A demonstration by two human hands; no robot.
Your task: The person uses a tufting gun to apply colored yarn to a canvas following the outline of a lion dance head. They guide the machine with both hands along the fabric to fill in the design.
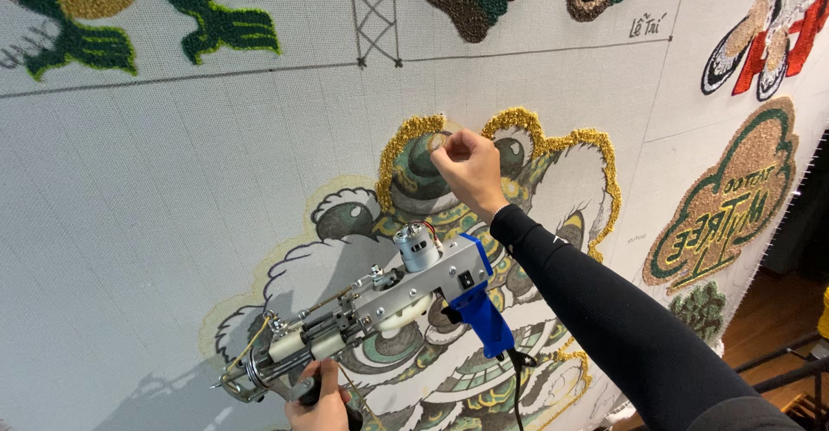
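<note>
- Left hand (321,403) near bottom edge, fingers wrapped round the front grip of the tufting gun (380,306); gun hangs tilted, needle end pointing lower left, blue handle (482,317) free.
- Right hand (467,167) farther up, closed to a pinch on the gold yarn outline (406,137); can't tell if a loose strand is between the fingers.
- Backing cloth (173,189): lion design (432,293) has only the gold edge tufted, along top and right; green, white areas look like bare drawing.
- Far edges: finished tufted pieces, green frog (129,8) far left.
</note>
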